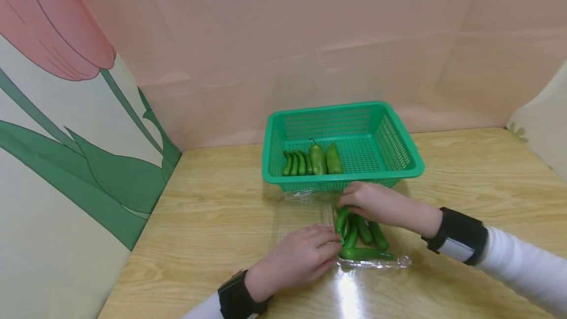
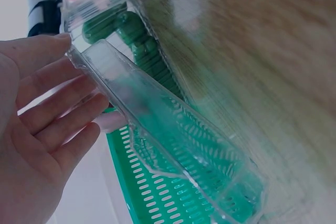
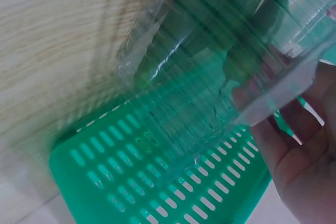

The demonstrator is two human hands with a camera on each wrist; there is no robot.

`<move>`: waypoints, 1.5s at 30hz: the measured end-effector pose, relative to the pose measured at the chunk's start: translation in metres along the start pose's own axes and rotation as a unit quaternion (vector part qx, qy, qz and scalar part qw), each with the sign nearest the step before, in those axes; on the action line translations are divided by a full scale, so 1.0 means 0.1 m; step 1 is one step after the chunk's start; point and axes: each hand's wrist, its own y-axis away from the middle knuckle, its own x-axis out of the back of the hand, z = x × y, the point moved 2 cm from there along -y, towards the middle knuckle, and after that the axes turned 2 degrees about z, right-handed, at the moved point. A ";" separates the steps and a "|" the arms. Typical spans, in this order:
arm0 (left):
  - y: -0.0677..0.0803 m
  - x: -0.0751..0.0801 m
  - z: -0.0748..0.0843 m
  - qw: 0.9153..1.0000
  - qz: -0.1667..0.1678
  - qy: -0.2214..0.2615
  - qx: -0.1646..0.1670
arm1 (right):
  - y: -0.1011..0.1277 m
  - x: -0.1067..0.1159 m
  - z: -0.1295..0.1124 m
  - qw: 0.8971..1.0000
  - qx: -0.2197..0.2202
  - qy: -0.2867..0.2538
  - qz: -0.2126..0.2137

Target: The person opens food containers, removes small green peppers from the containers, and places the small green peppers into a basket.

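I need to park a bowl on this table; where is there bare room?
Bare wood lies left of the green basket toward the tulip wall, and right of it toward the far edge. It is crowded before the basket, where both hands work at the clear tray of peppers.

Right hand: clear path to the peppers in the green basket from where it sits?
Probably yes. The right hand rests on the peppers in the clear tray, just in front of the green basket. The basket is open-topped, with nothing over its peppers; only the near rim needs clearing.
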 end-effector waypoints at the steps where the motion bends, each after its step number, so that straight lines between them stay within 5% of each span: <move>1: 0.00 0.00 0.00 1.000 -0.001 0.000 0.000 | 0.00 0.00 0.00 1.000 0.005 0.002 0.000; 9: 0.00 0.00 0.01 1.000 -0.007 0.004 0.002 | 0.02 -0.03 -0.03 0.998 0.043 0.034 -0.009; 22: -0.01 0.02 0.01 1.000 -0.007 0.008 0.006 | 0.03 0.00 -0.06 0.998 0.012 0.025 -0.058; 35: 0.00 0.00 0.01 1.000 0.004 0.025 0.012 | 0.08 -0.02 -0.02 0.998 0.020 0.031 -0.045; 45: 0.00 0.01 0.02 1.000 0.005 0.023 0.012 | 0.15 0.07 -0.07 0.998 0.029 0.046 0.012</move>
